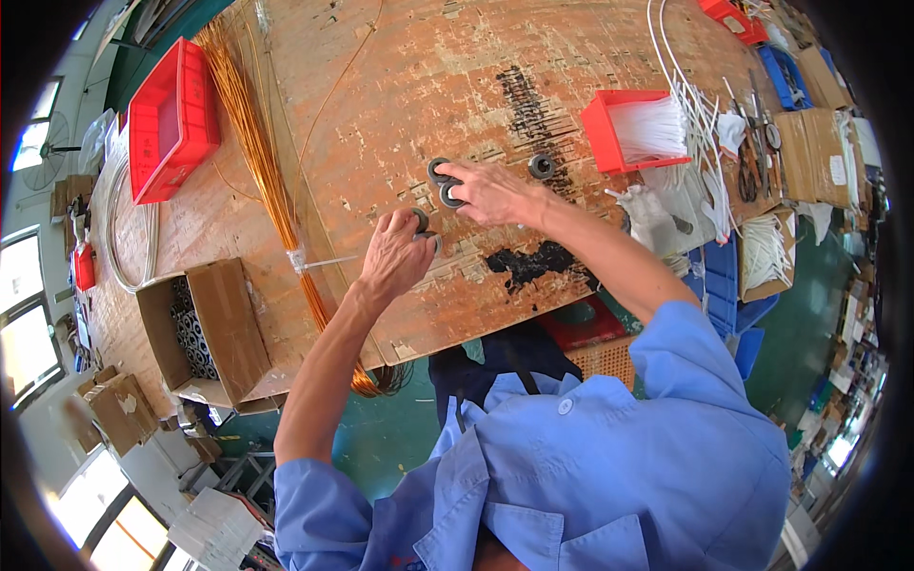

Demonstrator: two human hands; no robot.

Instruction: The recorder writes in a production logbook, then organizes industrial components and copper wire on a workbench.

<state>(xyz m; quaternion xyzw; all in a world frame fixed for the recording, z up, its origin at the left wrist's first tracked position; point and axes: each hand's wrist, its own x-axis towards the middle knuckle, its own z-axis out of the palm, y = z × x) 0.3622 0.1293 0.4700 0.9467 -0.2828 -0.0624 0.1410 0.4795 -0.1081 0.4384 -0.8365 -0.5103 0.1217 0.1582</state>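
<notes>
Over the middle of the worn wooden table [400, 124], my left hand [392, 255] has its fingers curled round two small dark grey rings [420, 221], which show at its right edge. A little farther and to the right, my right hand [495, 193] pinches two more grey rings [449, 195] with its fingertips. One single grey ring [541, 167] lies by itself on the tabletop, beyond my right wrist. Parts of the held rings are hidden by my fingers. On the left, an open cardboard box [228, 328] contains many similar rings.
A bundle of copper-coloured wires [252, 143] runs along the table's left part, beside a red bin [171, 124]. At the right stand a red bin of white strips [609, 133], scissors [747, 176] and blue bins [719, 285]. The table's near edge is close to my body.
</notes>
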